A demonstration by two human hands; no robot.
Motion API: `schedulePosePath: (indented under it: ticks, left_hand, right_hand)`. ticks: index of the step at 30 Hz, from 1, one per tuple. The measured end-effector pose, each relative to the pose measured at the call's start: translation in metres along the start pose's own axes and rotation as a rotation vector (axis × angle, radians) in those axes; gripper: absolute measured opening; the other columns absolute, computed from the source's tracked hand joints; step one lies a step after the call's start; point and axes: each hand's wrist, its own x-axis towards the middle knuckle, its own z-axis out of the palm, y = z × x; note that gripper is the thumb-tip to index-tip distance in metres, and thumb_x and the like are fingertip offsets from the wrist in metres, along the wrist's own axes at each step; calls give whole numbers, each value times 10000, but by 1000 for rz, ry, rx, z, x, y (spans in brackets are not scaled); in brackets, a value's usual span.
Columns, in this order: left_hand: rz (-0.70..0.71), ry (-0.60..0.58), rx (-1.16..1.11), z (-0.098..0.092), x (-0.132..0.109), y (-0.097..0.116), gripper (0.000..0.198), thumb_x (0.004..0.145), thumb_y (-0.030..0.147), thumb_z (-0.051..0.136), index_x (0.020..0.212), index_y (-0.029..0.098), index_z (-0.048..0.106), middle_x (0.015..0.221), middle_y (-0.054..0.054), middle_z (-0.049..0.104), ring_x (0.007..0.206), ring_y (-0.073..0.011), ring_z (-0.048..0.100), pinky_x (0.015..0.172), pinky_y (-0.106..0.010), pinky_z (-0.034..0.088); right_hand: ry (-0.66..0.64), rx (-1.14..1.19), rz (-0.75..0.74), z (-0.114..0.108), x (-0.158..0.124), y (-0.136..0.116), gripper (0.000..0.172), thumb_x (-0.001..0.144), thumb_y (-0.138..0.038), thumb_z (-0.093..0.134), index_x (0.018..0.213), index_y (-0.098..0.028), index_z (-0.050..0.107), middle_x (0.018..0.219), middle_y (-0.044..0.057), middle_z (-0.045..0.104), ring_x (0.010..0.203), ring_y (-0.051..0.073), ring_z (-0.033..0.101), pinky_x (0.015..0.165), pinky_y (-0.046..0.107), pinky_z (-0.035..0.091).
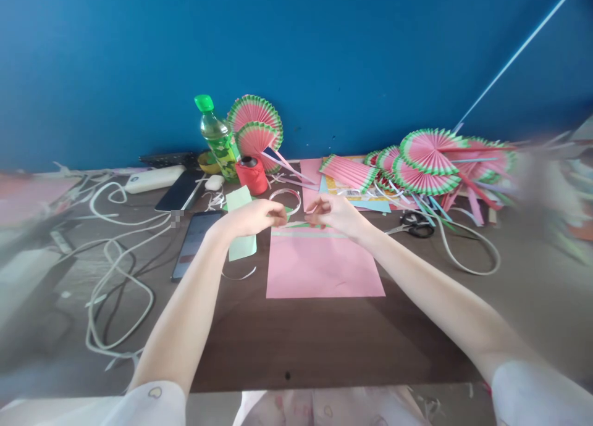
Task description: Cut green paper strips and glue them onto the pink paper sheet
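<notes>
A pink paper sheet (323,268) lies flat on the dark table, with a pale band and a narrow green paper strip (299,225) along its far edge. My left hand (262,216) is at the sheet's far left corner, fingers curled together at one end of the green strip. Toward the other end, my right hand (332,212) pinches thumb and fingers together at the strip. The fingertips partly hide the strip's ends. Beside my left hand lies a pale green paper piece (241,247), partly under the wrist.
Phones (194,244), white cables (113,271) and a green-capped bottle (220,139) are on the left. A red thread spool (251,175) stands behind my left hand. Scissors (414,225) and pleated watermelon-coloured paper fans (430,157) lie right, near the blue wall (324,55).
</notes>
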Motion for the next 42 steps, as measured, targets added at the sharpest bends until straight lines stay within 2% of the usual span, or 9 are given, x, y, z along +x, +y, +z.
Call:
schedulePosePath:
  ticks: [3, 7, 10, 18, 24, 31, 42]
  left_hand:
    - [-46, 2, 81, 0, 0, -3, 110, 675, 284, 574, 687, 203, 647, 716, -10, 670, 666, -171, 568, 620, -240, 370]
    - [-181, -81, 285, 1, -1, 2, 223, 739, 342, 494, 839, 197, 632, 885, -21, 678, 788, -172, 589, 692, -234, 401]
    - [-248, -132, 356, 1, -2, 5, 246, 761, 339, 467, 887, 193, 619, 921, -31, 672, 800, -172, 589, 696, -236, 406]
    - [-299, -184, 412, 4, 3, -7, 229, 747, 271, 459, 880, 187, 626, 900, -29, 667, 772, -159, 582, 657, -214, 391]
    - [-344, -187, 502, 6, 6, -7, 278, 758, 387, 455, 836, 172, 612, 802, -41, 655, 687, -166, 567, 591, -226, 380]
    - [-333, -185, 515, 9, 8, -13, 248, 746, 390, 468, 772, 181, 598, 760, -39, 644, 665, -167, 556, 563, -232, 371]
    - [-357, -173, 572, 11, 8, -10, 216, 724, 371, 482, 737, 189, 598, 726, -38, 636, 651, -177, 557, 550, -246, 367]
  right_hand:
    - [-29, -59, 38, 1, 1, 3, 167, 610, -203, 689, 723, -152, 577, 567, -4, 617, 532, 98, 576, 457, 189, 418]
    - [-56, -91, 49, 4, 2, 4, 102, 623, -136, 644, 706, -139, 586, 548, -10, 605, 509, 84, 567, 432, 166, 386]
    - [-103, -120, 54, 6, 2, 3, 66, 637, -121, 621, 683, -138, 579, 545, -12, 595, 491, 79, 556, 415, 160, 371]
    - [-146, -180, 78, 16, 3, 2, 71, 678, -96, 589, 670, -147, 540, 557, -2, 591, 502, 90, 566, 417, 168, 392]
    - [-160, -238, 77, 19, 5, 6, 75, 686, -89, 570, 685, -150, 526, 549, -4, 589, 495, 91, 552, 414, 171, 371]
    - [-109, -323, 18, 21, 5, 10, 72, 650, -84, 578, 666, -147, 546, 594, -16, 579, 493, 75, 516, 467, 187, 370]
    - [-51, -397, -57, 24, 3, 10, 92, 626, -68, 568, 651, -155, 550, 649, -14, 600, 556, 79, 521, 516, 188, 363]
